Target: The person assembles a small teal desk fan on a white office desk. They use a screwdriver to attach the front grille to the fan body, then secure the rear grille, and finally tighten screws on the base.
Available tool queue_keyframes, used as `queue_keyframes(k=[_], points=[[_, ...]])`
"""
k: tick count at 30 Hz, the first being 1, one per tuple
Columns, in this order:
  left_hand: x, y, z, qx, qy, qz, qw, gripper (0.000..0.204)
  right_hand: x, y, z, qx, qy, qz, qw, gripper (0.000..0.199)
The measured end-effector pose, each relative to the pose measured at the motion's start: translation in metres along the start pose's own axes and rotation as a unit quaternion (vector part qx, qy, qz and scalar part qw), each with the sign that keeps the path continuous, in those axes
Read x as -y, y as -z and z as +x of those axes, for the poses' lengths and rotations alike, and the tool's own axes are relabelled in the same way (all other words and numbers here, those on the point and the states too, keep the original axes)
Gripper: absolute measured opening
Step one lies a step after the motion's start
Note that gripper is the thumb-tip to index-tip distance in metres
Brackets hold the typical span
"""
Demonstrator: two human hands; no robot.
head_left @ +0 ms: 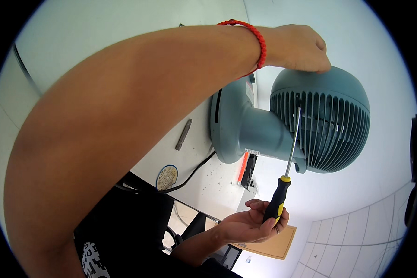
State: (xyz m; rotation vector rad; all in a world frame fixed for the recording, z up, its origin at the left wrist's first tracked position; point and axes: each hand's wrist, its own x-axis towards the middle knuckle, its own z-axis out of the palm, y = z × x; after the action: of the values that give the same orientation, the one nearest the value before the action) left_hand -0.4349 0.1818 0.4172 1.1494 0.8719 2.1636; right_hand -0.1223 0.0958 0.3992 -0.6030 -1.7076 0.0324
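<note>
A grey-green fan (264,129) stands on the white table, the ribbed back of its round head facing me. My left hand (301,48), with a red braided cord at the wrist, is closed on the rim of the fan head; its fingertips are partly hidden. In my right hand (252,224) is a screwdriver (278,197), gripped by its black and yellow handle. Its metal shaft reaches up to the grille, with the tip at or just beside a dark slot between the ribs; contact is too fine to tell.
On the white table (208,185) lie a short metal screwdriver bit (184,134), a round label or disc (167,177) and scattered crumbs. A black cable (194,171) runs from the fan's base. Beyond the base sits a red and black item (248,169). My left forearm crosses much of the view.
</note>
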Motion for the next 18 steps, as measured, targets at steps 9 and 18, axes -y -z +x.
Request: queue_keyframes(k=[9,18], points=[[0.0,0.002,0.003,0.018,0.006,-0.003,1.0,0.033,0.003,-0.002,0.007,-0.008,0.01,-0.036,0.999,0.042],[-0.001,0.005,0.006,0.025,0.002,-0.002,1.0,0.031,0.004,-0.005,0.01,-0.008,-0.023,-0.009,1.0,0.046]])
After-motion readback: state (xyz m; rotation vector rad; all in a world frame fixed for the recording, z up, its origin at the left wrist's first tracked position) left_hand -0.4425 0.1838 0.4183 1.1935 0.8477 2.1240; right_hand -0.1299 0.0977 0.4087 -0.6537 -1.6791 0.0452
